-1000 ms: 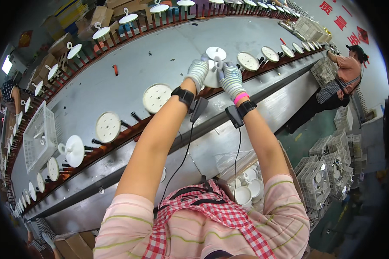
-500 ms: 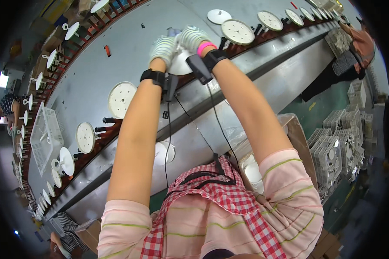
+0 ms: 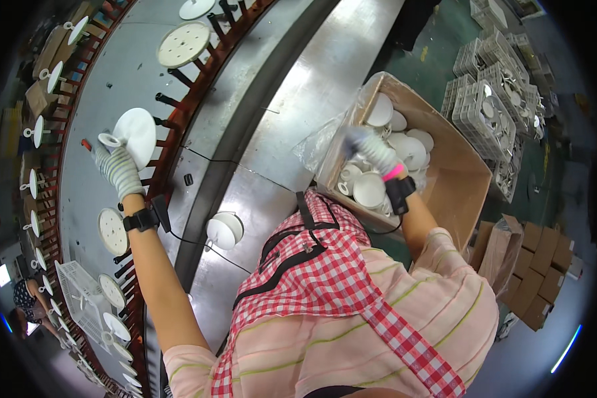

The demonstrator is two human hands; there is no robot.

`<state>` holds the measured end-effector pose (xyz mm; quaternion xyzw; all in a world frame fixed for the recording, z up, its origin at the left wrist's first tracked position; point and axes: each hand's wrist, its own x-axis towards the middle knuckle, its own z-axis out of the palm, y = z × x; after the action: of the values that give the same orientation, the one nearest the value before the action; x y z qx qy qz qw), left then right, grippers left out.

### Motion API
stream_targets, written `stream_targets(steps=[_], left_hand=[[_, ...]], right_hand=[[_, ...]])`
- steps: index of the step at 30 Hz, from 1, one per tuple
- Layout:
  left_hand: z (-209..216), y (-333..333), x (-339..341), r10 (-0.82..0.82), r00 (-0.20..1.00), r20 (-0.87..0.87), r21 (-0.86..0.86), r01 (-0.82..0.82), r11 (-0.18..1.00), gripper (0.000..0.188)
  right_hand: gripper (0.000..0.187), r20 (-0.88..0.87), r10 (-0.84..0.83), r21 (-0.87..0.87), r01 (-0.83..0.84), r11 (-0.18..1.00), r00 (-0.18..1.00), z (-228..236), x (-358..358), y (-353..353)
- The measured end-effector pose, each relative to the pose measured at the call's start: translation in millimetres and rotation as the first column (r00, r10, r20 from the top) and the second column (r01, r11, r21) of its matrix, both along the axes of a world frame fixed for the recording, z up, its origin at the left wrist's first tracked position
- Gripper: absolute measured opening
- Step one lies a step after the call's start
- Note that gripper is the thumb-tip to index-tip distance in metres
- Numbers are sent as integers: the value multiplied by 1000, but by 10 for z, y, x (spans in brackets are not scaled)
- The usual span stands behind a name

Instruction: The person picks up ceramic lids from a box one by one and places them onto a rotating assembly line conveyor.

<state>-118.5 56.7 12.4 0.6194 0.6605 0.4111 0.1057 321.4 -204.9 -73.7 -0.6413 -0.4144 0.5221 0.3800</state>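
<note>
My gloved left hand point(image 3: 118, 174) is at the rail on the left, its fingers closed against the ring side of a white round disc point(image 3: 139, 136). That disc stands on edge beside the dark pegs, its small ring turned toward the fingers. Over to the right, my gloved right hand point(image 3: 375, 151) reaches into an open cardboard box point(image 3: 454, 192). Loose white discs point(image 3: 410, 152) lie in the box around and below that hand. Motion smears its fingers, so what they hold, if anything, does not show.
Along the curved peg rail point(image 3: 172, 142) sit several more discs, some with holes point(image 3: 184, 44). Two stacked white discs point(image 3: 224, 230) lie on the metal ledge by my apron. A white plastic basket point(image 3: 79, 292) stands at lower left. Crates point(image 3: 487, 123) and cartons point(image 3: 537, 265) are at right.
My hands have parted from the disc they were both at. The left now touches a disc at the left; the right has moved into the box. The view has swung to the right.
</note>
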Motion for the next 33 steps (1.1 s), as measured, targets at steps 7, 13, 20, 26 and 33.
stream_targets(steps=[7, 13, 20, 26, 33], left_hand=[[-102, -536, 167, 71, 978, -197, 176, -36, 984, 38], [-260, -1160, 44, 173, 854, -490, 261, -46, 964, 55], [-385, -1652, -71, 106, 894, -436, 134, -52, 990, 59], [-418, -2042, -103, 134, 944, -301, 82, -114, 990, 54], [-439, -2089, 62, 250, 909, -334, 147, -211, 966, 47]], right_hand=[[35, 751, -251, 13, 367, 930, 611, -1414, 767, -788], [42, 905, 278, -332, 127, 935, 321, -1461, 229, -699], [28, 873, 268, -319, 60, 946, 408, -1513, 761, -908], [19, 637, -439, 307, 314, 898, 633, -1110, 1061, -1143], [24, 30, -646, 613, 496, 615, 763, 508, 760, 420]])
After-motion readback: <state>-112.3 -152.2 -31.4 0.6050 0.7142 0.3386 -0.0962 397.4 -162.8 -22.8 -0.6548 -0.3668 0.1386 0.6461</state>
